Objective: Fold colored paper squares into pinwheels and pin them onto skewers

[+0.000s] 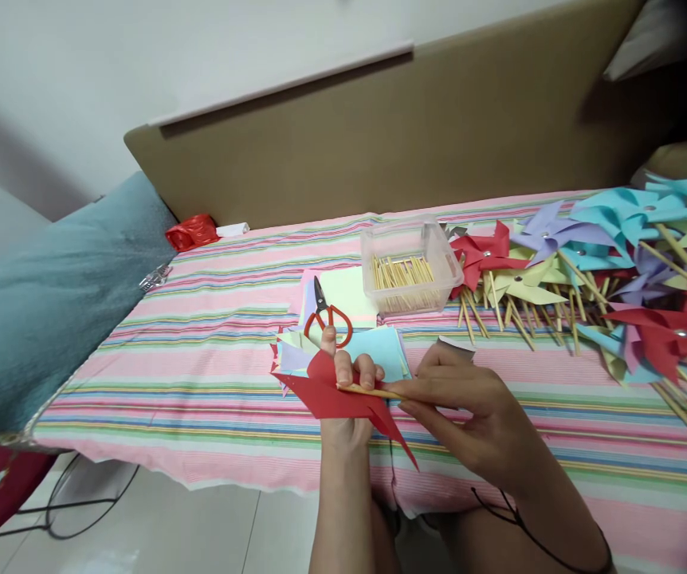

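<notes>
Low over the bed-like striped surface, my left hand is closed on a red paper pinwheel, its fingers bent over the folded blades. A thin wooden stick lies along the back of the pinwheel, its far end at my left fingertips. My right hand pinches the stick's near end between thumb and forefinger. A small grey-and-white piece shows behind the right hand's fingers; whether it is held I cannot tell. Just beyond my left hand lie orange-handled scissors and stacked coloured paper.
Behind the papers stands a clear plastic box of short wooden sticks. Many finished pinwheels are heaped at the right on the striped cloth. A red plastic bundle and a white item lie at the back left.
</notes>
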The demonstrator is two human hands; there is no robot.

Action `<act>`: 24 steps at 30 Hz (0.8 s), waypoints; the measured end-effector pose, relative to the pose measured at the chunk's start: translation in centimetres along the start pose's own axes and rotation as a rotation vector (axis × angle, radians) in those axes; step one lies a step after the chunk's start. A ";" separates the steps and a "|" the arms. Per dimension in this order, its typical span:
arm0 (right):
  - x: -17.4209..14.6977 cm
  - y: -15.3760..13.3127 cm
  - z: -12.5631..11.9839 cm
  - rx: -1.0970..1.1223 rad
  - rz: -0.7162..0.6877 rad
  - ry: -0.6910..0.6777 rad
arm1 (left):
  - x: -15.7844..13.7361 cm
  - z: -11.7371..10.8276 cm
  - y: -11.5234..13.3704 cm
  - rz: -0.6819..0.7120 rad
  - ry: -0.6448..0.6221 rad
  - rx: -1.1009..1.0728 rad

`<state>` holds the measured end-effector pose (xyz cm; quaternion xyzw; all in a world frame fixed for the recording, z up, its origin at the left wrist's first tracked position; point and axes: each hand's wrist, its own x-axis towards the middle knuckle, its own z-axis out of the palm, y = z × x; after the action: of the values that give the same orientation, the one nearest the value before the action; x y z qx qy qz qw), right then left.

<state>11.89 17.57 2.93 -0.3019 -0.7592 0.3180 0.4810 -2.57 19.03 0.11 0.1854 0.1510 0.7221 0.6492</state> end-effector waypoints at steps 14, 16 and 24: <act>0.1 -0.5 0.1 -0.009 0.010 0.019 | 0.0 -0.3 0.0 0.034 -0.005 0.050; 0.1 -0.4 0.1 -0.011 0.012 0.017 | 0.0 -0.2 0.0 0.027 0.000 0.051; 0.3 -0.3 0.2 -0.034 -0.029 0.042 | 0.1 1.4 0.0 -0.004 0.092 0.034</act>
<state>11.59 17.56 3.27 -0.3056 -0.7585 0.2916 0.4962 -1.91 19.08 1.39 0.1627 0.1935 0.7260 0.6396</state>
